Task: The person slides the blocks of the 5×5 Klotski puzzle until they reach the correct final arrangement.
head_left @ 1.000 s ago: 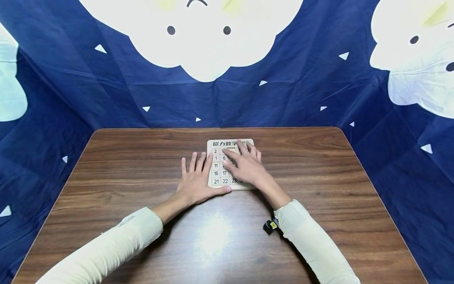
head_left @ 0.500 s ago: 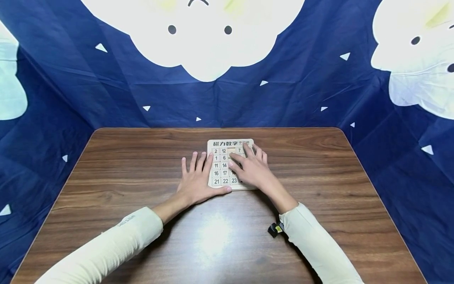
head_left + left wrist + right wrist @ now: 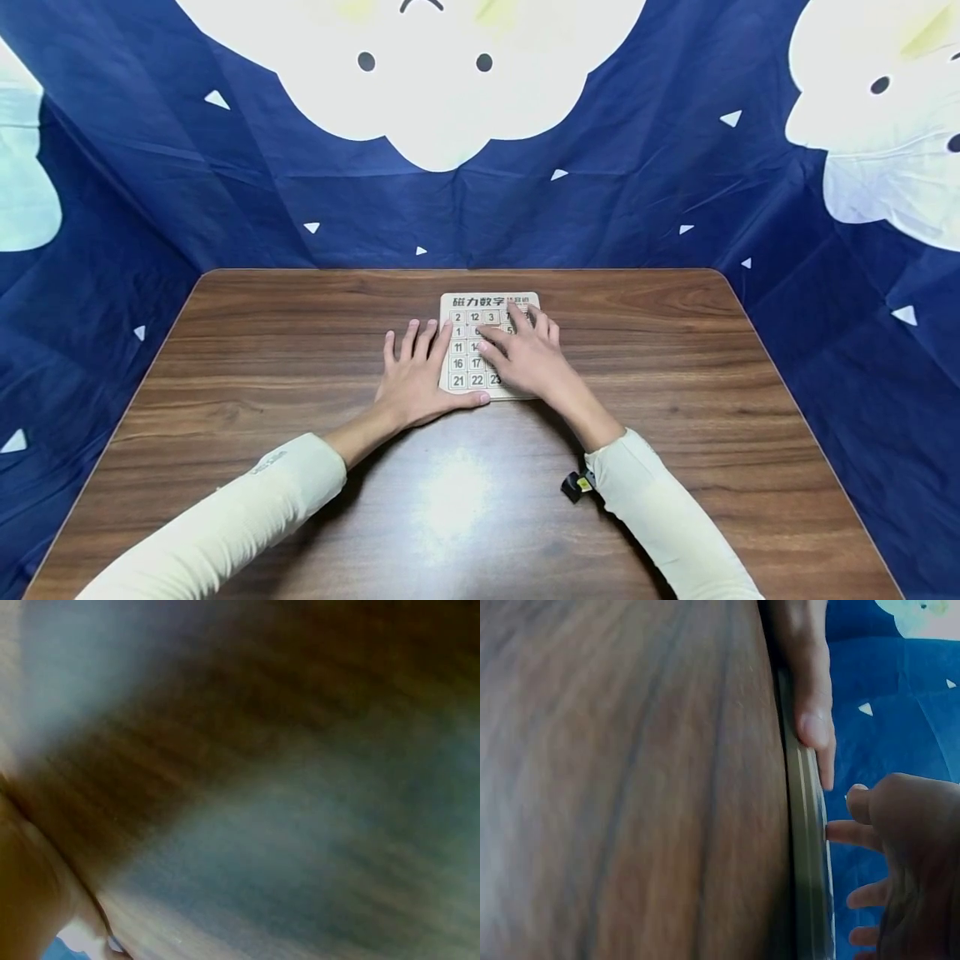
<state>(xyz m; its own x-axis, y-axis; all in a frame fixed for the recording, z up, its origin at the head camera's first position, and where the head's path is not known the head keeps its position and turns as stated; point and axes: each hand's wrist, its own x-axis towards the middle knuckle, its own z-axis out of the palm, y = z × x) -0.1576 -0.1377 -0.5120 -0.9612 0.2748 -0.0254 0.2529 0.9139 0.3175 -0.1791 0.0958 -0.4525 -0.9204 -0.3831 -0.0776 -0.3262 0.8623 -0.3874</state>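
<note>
A pale number slide puzzle lies flat on the table, printed with dark characters along its top. My left hand rests with spread fingers at its left side, the thumb along the near edge. Over the puzzle's right half reaches my right hand, fingers extended and hiding several tiles. Its index fingertip is in the second row, beside the 6 tile; in the right wrist view that finger touches the board's face. The 3 tile sits in the top row, right of the 12 tile.
The brown wood-grain table has rounded far corners. Dark blue cloth with white clouds and triangles hangs behind it and at both sides. A small black device is strapped at the right wrist. The left wrist view shows mostly blurred tabletop.
The 3 tile now fills the gap seen in the top row half a second ago. My right hand shifted right, then slightly back left. My left hand stays in place.
</note>
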